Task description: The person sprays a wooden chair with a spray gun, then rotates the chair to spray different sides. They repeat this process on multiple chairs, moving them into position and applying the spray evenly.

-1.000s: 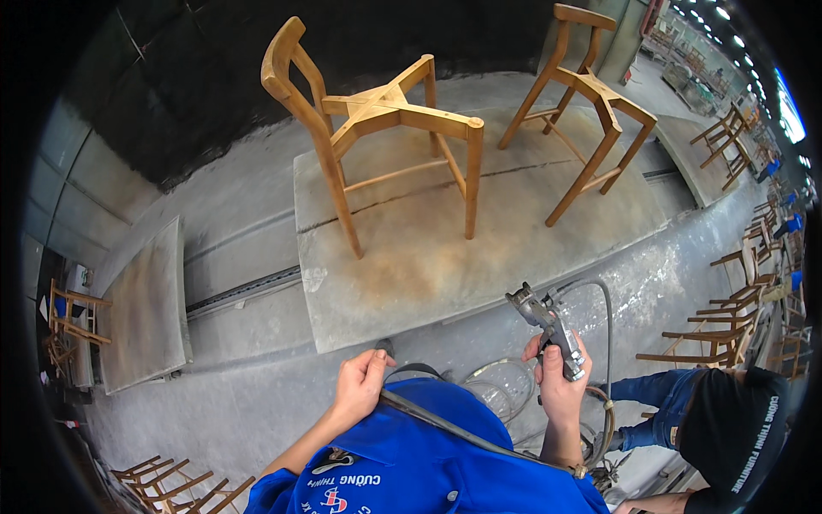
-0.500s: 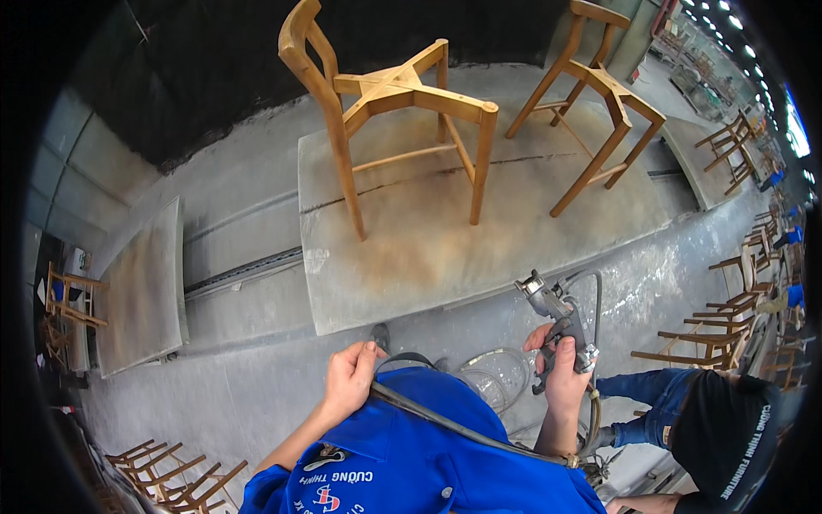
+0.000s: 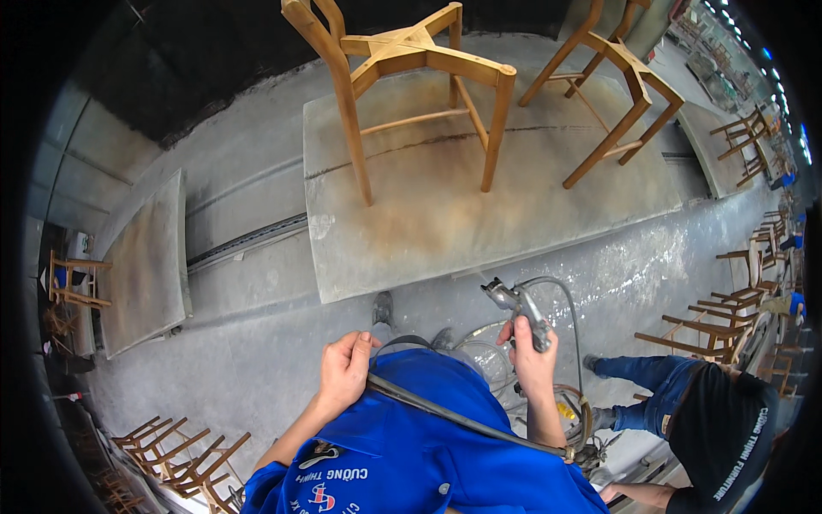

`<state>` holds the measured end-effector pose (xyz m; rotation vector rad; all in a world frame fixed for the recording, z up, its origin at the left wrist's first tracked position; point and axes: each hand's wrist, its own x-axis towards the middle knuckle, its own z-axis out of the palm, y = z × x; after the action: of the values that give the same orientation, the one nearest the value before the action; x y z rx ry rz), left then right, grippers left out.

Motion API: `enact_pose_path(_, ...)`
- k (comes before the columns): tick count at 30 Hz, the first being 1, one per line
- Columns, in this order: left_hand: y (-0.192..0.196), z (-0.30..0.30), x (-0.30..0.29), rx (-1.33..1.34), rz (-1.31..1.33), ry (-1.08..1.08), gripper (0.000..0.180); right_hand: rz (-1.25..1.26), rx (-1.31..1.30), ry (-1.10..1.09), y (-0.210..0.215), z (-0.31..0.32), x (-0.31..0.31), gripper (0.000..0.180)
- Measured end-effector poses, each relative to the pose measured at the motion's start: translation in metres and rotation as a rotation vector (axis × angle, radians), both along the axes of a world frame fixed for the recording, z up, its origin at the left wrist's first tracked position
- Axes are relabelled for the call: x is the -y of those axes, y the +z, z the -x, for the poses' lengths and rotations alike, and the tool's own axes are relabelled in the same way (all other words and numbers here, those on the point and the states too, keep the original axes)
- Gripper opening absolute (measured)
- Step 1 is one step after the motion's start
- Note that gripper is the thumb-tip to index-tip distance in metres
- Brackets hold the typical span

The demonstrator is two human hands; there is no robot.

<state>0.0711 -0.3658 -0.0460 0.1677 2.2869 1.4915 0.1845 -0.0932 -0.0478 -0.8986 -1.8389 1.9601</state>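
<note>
My right hand [image 3: 535, 358] is wrapped around the grip of a metal spray gun [image 3: 516, 301], whose head points up and to the left. A thin grey hose [image 3: 572, 313] loops from the gun down past my right wrist. My left hand [image 3: 346, 368] is closed in front of my belly, on a dark hose [image 3: 454, 420] that runs across my blue shirt to the right. Beyond both hands, a wooden chair frame [image 3: 428, 58] without a seat pad stands on a stained grey platform [image 3: 411, 248]. A second chair frame [image 3: 629, 73] stands to its right.
Another stained panel [image 3: 145, 265] lies left of the platform, with a rail track [image 3: 248, 240] between them. A co-worker [image 3: 711, 420] in a dark shirt bends down close at my right. Wooden chairs [image 3: 719, 330] line the right side; more chairs [image 3: 184, 454] stand at lower left.
The spray gun and my right hand have moved left, and the gun has turned. The platform and chairs sit higher in view. My left hand keeps its closed pose.
</note>
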Motion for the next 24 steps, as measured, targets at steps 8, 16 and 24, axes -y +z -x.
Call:
enact_pose_path(8,0.006,0.0,0.01,0.0,0.066,0.009,0.035,0.1,0.165,-0.049,-0.017,-0.011,0.008,0.03)
enact_pose_path(16,0.007,0.009,0.014,-0.027,0.058,-0.095,0.038,0.079,-0.265,-0.064,0.021,-0.029,0.015,0.047)
enact_pose_path(24,0.021,0.017,0.001,0.035,0.086,-0.118,0.034,0.034,-0.308,-0.116,0.047,-0.035,0.01,0.047)
